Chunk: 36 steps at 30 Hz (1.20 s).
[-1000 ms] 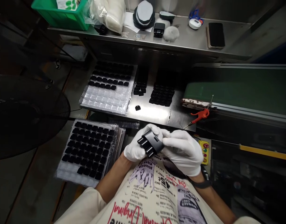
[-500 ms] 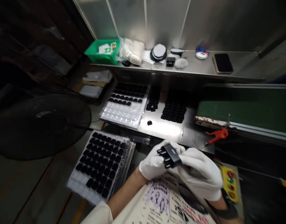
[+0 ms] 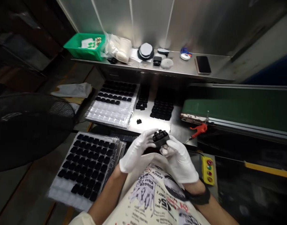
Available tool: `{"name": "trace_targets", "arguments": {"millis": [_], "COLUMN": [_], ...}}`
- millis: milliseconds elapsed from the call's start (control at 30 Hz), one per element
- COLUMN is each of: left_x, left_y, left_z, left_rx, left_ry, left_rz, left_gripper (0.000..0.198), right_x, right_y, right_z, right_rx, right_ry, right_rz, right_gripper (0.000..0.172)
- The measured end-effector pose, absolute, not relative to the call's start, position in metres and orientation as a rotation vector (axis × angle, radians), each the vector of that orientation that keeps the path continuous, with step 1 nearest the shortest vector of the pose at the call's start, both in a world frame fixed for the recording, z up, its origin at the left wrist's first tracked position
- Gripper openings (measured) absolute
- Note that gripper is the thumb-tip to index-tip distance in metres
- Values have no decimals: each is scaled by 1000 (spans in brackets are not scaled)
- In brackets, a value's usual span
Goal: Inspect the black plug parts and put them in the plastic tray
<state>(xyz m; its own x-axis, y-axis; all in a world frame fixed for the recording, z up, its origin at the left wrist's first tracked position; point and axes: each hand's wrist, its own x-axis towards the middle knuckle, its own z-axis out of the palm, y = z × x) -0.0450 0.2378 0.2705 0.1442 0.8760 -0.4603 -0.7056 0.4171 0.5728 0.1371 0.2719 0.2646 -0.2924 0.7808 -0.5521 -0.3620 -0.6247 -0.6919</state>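
Observation:
Both my hands wear white gloves. Between them, in front of my body, is a black plastic housing [image 3: 160,139] with short round posts facing up. My left hand [image 3: 137,148] has its fingertips on the left end of the housing. At the lower right of the same piece, my right hand [image 3: 182,159] pinches it with thumb and fingers. Just beyond my hands, a small black part [image 3: 139,121] lies alone on the metal bench [image 3: 146,126]. Farther back are rows of black parts [image 3: 162,107] and a smaller group [image 3: 142,101].
To the left are a partly filled tray [image 3: 108,111] and a lower stacked tray [image 3: 63,189] of black pieces. A fan [image 3: 28,131] stands far left. On the right are a green conveyor [image 3: 239,107], a red air gun [image 3: 199,128] and a yellow button box [image 3: 207,170]. A phone [image 3: 203,65] rests on the shelf.
The housing has been turned so its posts face up rather than left, and both hands are raised slightly. The whole view has shifted, so the bench appears farther left.

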Motion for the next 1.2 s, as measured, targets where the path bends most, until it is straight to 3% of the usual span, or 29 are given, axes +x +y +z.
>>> {"name": "trace_targets", "arguments": {"millis": [100,233,300,433,600,900,1033,1200], "left_x": [-46,-30,-20,1,21,16,12,13], "left_y": [233,228,228,229,233,248,253,252], "left_z": [270,268,266,257,252,251,253,261], "left_rx": [525,717,630,410,257,-53,-180,-239], "left_ry": [1081,1407,1447,1329,1125,954,913,883], "left_rz": [1155,1097,1113,1185,1239,1187,1214,1218], "left_gripper": [64,37,34,44,31,57,55,52], "right_x": [134,133,133,131,128,146,157,162], "right_y": [270,269,268,266,261,266,263,261], "right_z": [271,274,272,264,258,262,254,248], "right_rx": [-1135,-1131,-1131,-1150,-1162,-1140,-1208,-1197], "right_ry": [-235,34,36,-133,-156,-440,-449,-505], "right_rz": [2097,2111,2075,1988,1936,2025,1977,1915], "right_gripper": [45,43,42,42,42,33,33,48]}}
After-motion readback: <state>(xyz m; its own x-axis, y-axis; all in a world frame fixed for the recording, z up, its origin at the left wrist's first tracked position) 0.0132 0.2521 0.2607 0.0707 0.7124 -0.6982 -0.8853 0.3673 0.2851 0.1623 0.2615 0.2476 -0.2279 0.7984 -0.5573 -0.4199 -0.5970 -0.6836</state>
